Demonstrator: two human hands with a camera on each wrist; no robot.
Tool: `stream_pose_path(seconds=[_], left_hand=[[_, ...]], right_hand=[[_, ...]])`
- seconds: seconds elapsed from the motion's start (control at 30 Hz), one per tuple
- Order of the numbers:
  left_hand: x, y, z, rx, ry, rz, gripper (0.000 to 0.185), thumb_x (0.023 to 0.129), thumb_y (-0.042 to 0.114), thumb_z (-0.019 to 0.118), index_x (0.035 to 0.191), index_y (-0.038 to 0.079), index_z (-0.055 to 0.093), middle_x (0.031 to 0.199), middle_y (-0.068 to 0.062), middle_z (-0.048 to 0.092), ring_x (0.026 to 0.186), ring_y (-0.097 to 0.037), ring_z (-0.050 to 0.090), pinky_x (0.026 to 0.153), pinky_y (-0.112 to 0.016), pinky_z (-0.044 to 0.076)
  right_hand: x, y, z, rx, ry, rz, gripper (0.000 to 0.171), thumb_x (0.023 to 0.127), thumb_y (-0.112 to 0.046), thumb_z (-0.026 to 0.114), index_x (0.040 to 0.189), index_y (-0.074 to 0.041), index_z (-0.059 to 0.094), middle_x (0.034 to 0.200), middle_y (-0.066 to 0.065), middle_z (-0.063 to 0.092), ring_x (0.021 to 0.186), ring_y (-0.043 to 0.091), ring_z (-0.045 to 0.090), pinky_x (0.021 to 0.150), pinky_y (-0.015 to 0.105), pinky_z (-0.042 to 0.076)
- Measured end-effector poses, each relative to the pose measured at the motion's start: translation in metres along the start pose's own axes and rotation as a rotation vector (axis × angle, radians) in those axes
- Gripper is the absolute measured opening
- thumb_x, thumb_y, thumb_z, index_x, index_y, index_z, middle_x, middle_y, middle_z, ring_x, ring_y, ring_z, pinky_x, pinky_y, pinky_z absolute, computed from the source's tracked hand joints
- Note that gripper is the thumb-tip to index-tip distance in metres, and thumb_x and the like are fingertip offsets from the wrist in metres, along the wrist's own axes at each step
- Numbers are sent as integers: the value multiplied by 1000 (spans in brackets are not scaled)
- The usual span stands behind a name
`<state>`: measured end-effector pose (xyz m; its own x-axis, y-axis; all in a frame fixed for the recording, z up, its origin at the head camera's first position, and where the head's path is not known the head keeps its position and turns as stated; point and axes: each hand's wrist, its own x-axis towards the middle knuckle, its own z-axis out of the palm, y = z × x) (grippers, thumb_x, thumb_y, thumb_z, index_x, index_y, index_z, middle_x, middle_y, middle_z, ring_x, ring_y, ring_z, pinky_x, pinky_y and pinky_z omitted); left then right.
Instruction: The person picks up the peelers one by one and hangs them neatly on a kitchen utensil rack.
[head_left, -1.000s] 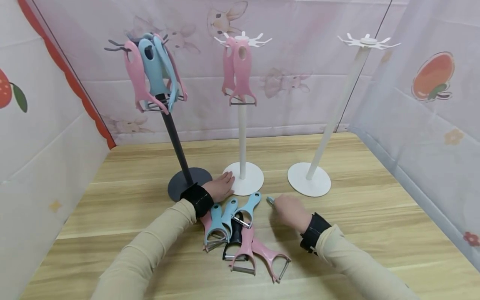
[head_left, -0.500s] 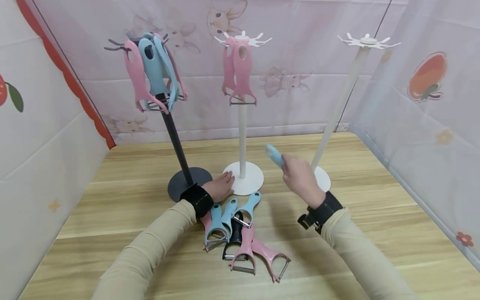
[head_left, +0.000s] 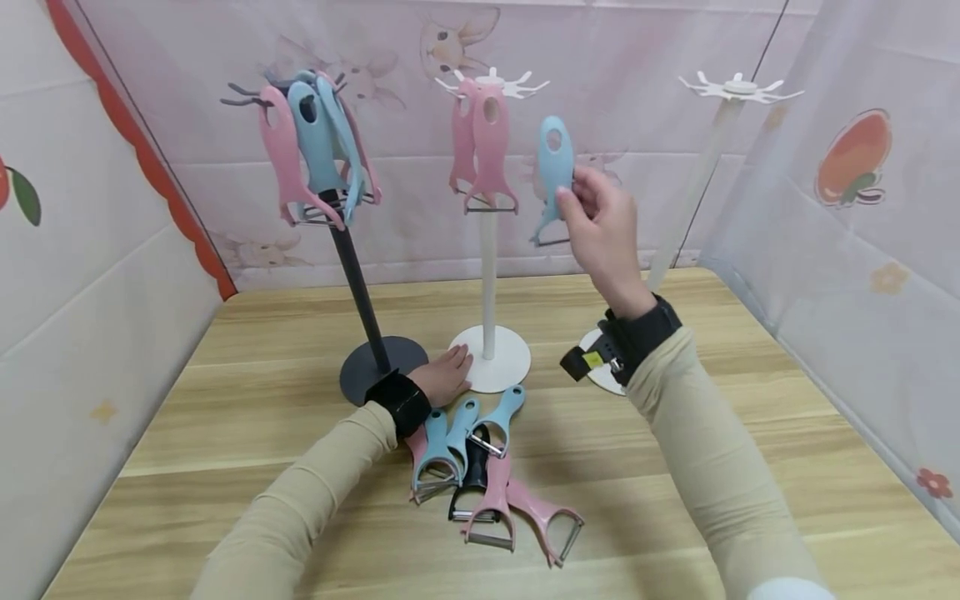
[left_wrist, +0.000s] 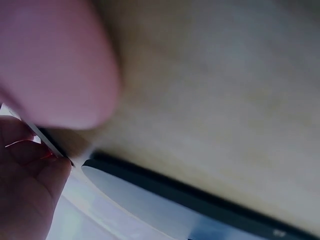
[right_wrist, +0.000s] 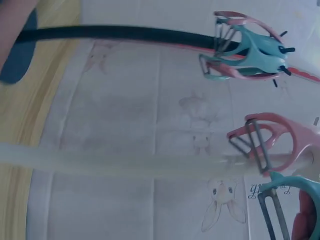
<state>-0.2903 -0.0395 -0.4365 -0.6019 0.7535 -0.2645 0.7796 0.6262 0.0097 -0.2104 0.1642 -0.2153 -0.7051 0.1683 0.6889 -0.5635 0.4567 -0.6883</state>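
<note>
My right hand point(head_left: 603, 225) pinches a blue peeler point(head_left: 555, 158) by its handle, raised with the hole end up, just right of the middle white stand point(head_left: 489, 283). In the right wrist view, the held peeler's blade point(right_wrist: 275, 215) shows at the lower right. Two pink peelers point(head_left: 491, 150) hang from that stand's hooks. My left hand point(head_left: 444, 377) rests on the stand's round white base point(head_left: 506, 358); in the left wrist view its fingertips touch the base's edge. Several blue, pink and black peelers point(head_left: 495, 500) lie piled on the table in front.
A black stand point(head_left: 352, 275) at the left carries several pink and blue peelers point(head_left: 315, 150). At the right stands another white stand point(head_left: 731, 92), its hooks bare and its base partly hidden by my right wrist. Patterned cloth walls point(head_left: 375, 225) enclose the wooden table point(head_left: 247, 358).
My right hand has lifted the blue peeler from the table up to just below the middle stand's hook height, turning it upright. The left hand has stayed on the base.
</note>
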Motion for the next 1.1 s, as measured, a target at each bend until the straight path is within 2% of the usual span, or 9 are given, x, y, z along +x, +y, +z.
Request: stream_pose_path(seconds=[0.13,0.3,0.4,0.47,0.57,0.67,0.87,1.1], left_hand=[[0,0,1,14,5,-2,52,100,26,34,140,-7,25,146,-25,17,135,-33,17,108,-36,20],[-1,2,1,27,-6,-16,53,100,27,33,141,-5,24,147,-23,15,135,-32,16,108,-35,20],[-2,4,-1,21,-21,-28,53,100,28,33,141,-5,24,147,-23,15,136,-31,15,108,-35,19],[-3,5,-2,19,-26,-33,53,100,28,33,141,-4,24,148,-22,15,136,-31,15,108,-35,19],[-3,5,-4,18,-27,-35,53,100,27,33,141,-5,24,147,-23,15,136,-31,16,108,-35,19],[-3,5,-3,17,-27,-34,53,100,27,33,141,-5,24,147,-23,15,136,-31,16,108,-35,19],[1,3,2,19,-30,-47,53,100,28,32,142,-4,23,148,-21,15,136,-30,14,108,-34,18],[2,2,2,24,-36,-69,54,100,29,32,143,-2,22,149,-20,14,136,-28,14,108,-34,19]], right_hand=[[13,-10,6,159,9,49,27,93,-2,49,117,6,55,104,19,63,86,14,61,77,25,49],[23,-14,10,300,35,72,26,92,-1,49,116,7,56,95,15,64,80,16,60,72,25,48],[28,-16,12,344,11,60,26,92,-1,49,115,8,55,92,15,64,78,16,60,70,25,47],[30,-17,14,378,-21,97,26,92,-1,50,115,8,56,91,16,64,78,17,60,69,24,47],[31,-18,16,399,-73,156,27,92,-2,50,117,7,55,89,12,65,79,17,60,70,23,47],[32,-15,18,434,-86,207,27,92,-2,51,116,7,55,86,8,65,78,16,60,71,23,48],[30,-5,22,436,-96,208,26,91,-4,52,114,8,56,90,10,64,77,15,60,75,25,49],[20,10,22,345,-100,213,28,92,-8,54,115,7,57,98,8,63,92,18,58,89,31,44]])
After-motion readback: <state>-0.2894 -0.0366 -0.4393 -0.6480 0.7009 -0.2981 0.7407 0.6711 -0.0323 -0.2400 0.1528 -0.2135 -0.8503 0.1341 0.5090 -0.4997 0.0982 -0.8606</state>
